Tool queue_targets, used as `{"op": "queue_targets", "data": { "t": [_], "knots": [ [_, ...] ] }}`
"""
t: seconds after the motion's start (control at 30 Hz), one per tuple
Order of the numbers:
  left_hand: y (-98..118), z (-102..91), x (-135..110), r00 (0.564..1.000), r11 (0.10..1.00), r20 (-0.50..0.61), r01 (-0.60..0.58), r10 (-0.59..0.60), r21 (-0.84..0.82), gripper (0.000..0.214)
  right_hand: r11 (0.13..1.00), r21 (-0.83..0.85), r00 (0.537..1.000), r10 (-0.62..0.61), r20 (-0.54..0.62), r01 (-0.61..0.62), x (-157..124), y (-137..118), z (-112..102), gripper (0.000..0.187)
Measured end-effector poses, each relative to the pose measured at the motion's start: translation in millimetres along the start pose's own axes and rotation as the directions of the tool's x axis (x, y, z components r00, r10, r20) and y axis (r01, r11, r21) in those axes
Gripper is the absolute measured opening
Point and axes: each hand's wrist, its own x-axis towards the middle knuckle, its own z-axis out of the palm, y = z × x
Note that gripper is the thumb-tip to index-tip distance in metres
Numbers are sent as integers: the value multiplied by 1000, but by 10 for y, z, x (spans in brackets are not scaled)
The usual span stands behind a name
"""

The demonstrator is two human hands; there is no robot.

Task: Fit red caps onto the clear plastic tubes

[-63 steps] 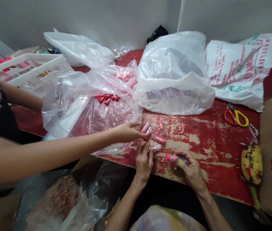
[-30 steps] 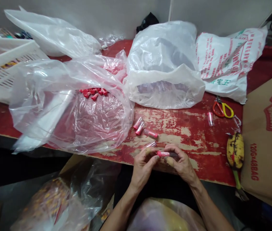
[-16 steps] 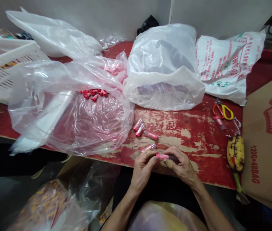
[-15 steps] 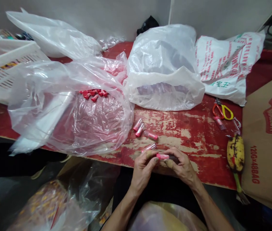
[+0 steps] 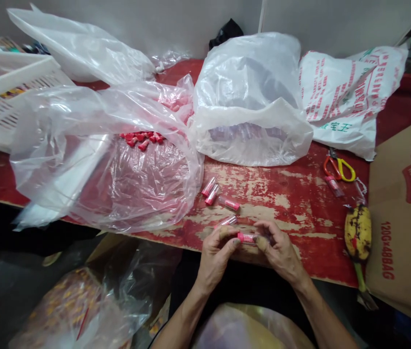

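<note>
A small pink tube with a clear end [image 5: 246, 238] lies crosswise between my hands, just above the table's front edge. My left hand [image 5: 217, 249] pinches its pink end between thumb and fingers. At the clear end, the thumb and fingers of my right hand [image 5: 280, 249] close around the tube and hide part of it. One similar tube [image 5: 227, 221] rests on the table right behind my left fingers. A little farther back lie a pair of tubes [image 5: 211, 192] side by side and a single tube [image 5: 229, 203].
An open clear bag [image 5: 154, 184] with red pieces [image 5: 143, 139] spreads over the left of the red table [image 5: 256, 186]. A white bag [image 5: 249, 97] of clear parts stands behind. Scissors [image 5: 339, 168], a banana [image 5: 358, 232] and a cardboard box [image 5: 402, 232] are at right.
The fingers of my right hand have shifted slightly on the clear end, and the thumb now sits nearer the pink part. My left hand keeps its pinch.
</note>
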Motion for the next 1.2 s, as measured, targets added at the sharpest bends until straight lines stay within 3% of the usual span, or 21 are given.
{"op": "queue_targets", "data": {
  "t": [0.13,0.3,0.47,0.57,0.67,0.87,1.03,1.2],
  "knots": [
    [9,-18,10,995,995,24,-94,93,40,11,999,33,999,26,-45,-25,6,14,39,30],
    [-1,-21,18,999,998,-3,-53,53,-25,11,993,-44,993,-110,43,112,45,-95,-44,19],
    [-8,52,-15,1000,994,-10,-31,30,-101,8,998,-49,990,-42,-138,35,51,-48,-28,20],
    [-30,55,-10,995,989,-79,55,-66,-137,12,985,-68,984,-162,-73,157,35,-67,-22,23],
    [-57,29,5,993,990,-94,56,-68,-129,13,962,-116,969,-248,-1,246,6,-115,-32,17],
    [-46,51,-27,993,970,-18,106,-113,-218,12,994,-97,991,-58,-117,47,-18,-38,11,32],
    [11,77,-24,977,955,49,215,-210,-206,35,999,-40,990,-2,-138,-4,5,12,8,31],
    [-43,81,28,968,908,66,249,-241,-337,52,974,-158,973,-184,-143,161,15,-97,-29,22]
  ]
}}
